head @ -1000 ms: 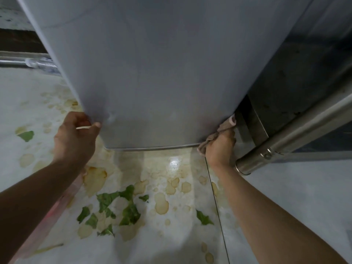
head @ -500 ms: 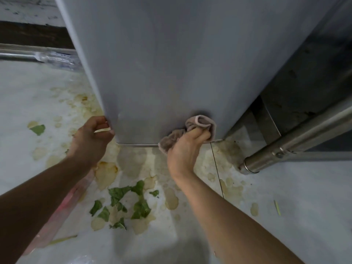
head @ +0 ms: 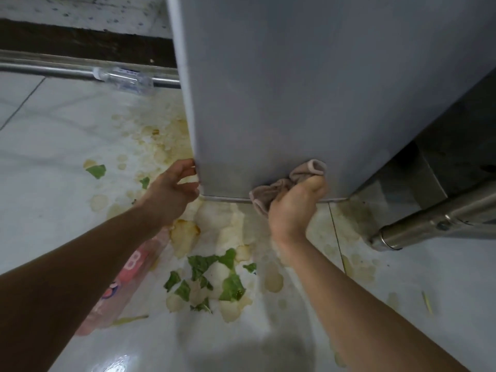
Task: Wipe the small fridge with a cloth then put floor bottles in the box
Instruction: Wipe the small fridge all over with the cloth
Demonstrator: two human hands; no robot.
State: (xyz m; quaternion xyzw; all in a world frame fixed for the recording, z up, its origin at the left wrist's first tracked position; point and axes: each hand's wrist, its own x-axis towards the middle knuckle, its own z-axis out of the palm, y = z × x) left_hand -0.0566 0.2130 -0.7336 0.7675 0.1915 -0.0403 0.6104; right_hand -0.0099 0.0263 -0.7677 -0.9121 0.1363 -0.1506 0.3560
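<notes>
The small grey fridge [head: 295, 89] fills the upper middle of the head view. My right hand [head: 292, 208] clutches a beige cloth [head: 284, 183] and presses it against the fridge's lower front, near the bottom edge. My left hand [head: 171, 194] curls around the fridge's lower left corner edge. A clear plastic bottle [head: 126, 77] lies on the floor behind the fridge's left side. Under my left forearm lies a pink-labelled bottle [head: 126, 277], partly hidden.
The pale tiled floor [head: 53, 157] carries brownish spill stains and torn green leaf pieces [head: 206, 277] in front of the fridge. A steel pipe [head: 40, 68] runs along the back wall. A steel cylindrical leg [head: 429, 226] juts out at the right.
My right hand slid the cloth left along the fridge's bottom edge, from the right corner toward the middle. The view shifted, bringing the clear bottle further into sight. My left hand stayed on the corner.
</notes>
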